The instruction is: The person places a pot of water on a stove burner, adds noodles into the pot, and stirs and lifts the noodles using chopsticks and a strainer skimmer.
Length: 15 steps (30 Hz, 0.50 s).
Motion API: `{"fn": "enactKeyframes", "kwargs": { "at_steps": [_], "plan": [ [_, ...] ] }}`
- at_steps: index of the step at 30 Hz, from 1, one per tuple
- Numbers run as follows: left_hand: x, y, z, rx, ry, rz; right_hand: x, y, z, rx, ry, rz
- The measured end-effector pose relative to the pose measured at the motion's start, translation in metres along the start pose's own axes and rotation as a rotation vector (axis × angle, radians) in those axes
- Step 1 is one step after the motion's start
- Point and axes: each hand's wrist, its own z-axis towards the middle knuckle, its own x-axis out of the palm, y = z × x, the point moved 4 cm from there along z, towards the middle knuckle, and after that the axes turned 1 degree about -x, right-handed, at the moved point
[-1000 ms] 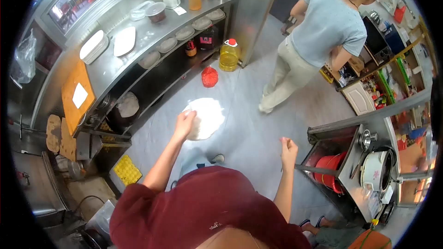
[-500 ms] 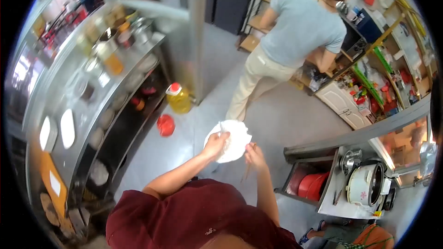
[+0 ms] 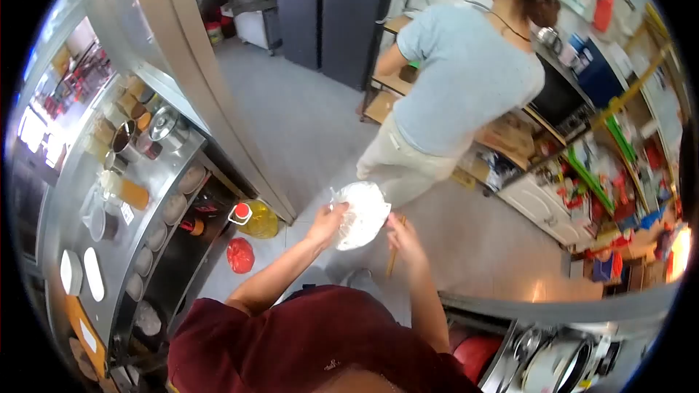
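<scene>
In front of me is a round white dish (image 3: 362,217), which seems to have clear plastic film over it. My left hand (image 3: 329,223) grips its left side, thumb on top. My right hand (image 3: 406,241) is closed at the opposite edge. Thin wooden sticks, seemingly chopsticks (image 3: 392,260), point down from that right hand. Whether the right fingers also pinch the dish rim, I cannot tell.
A person in a light blue shirt (image 3: 470,76) stands ahead with their back to me. On the left is a metal counter (image 3: 156,200) with jars and pots. An oil jug (image 3: 258,220) and red bag (image 3: 239,255) sit on the floor. A rice cooker (image 3: 557,364) is lower right.
My view has shifted toward the doorway, and the counter now lies farther left. Both hands still hold the dish and sticks. The person ahead appears slightly nearer.
</scene>
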Motion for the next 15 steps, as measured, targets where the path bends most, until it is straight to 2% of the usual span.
{"fn": "enactKeyframes", "kwargs": {
  "at_steps": [2, 4, 7, 11, 13, 15],
  "plan": [
    [-0.010, -0.024, 0.031, 0.040, -0.096, -0.032, 0.003, 0.023, 0.060, 0.035, 0.045, -0.076],
    [-0.018, -0.048, 0.058, 0.094, -0.128, -0.110, 0.023, 0.055, 0.125, -0.030, 0.028, -0.202],
    [-0.047, -0.077, 0.101, 0.049, -0.321, -0.113, 0.078, 0.106, 0.218, -0.144, 0.060, -0.261],
    [-0.090, -0.105, 0.172, 0.040, -0.460, -0.108, 0.178, 0.164, 0.352, -0.266, 0.136, -0.348],
    [-0.112, -0.115, 0.210, 0.064, -0.527, -0.140, 0.238, 0.177, 0.445, -0.585, 0.169, -0.546],
    [-0.145, -0.119, 0.249, 0.074, -0.539, -0.229, 0.316, 0.240, 0.455, -0.520, 0.330, -0.856]
  ]
}}
